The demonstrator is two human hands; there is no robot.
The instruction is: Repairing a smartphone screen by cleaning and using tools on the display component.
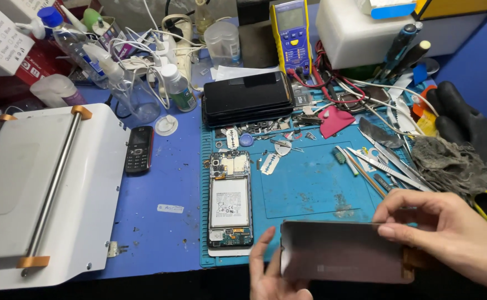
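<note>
A single head-worn view looks steeply down, close over the blue repair mat.

The dark panel is looking smooth and faintly glossy; the blue mat is showing matt, scuffed rubber; the grey rag is lying rough, frayed cloth.

A phone repair workbench in a small electronics workshop.
A blue repair mat holds an opened smartphone with its battery bare, loose screws, tweezers and a stack of phones; a yellow multimeter, solvent bottles and a white screen-separating machine stand around it.
</note>
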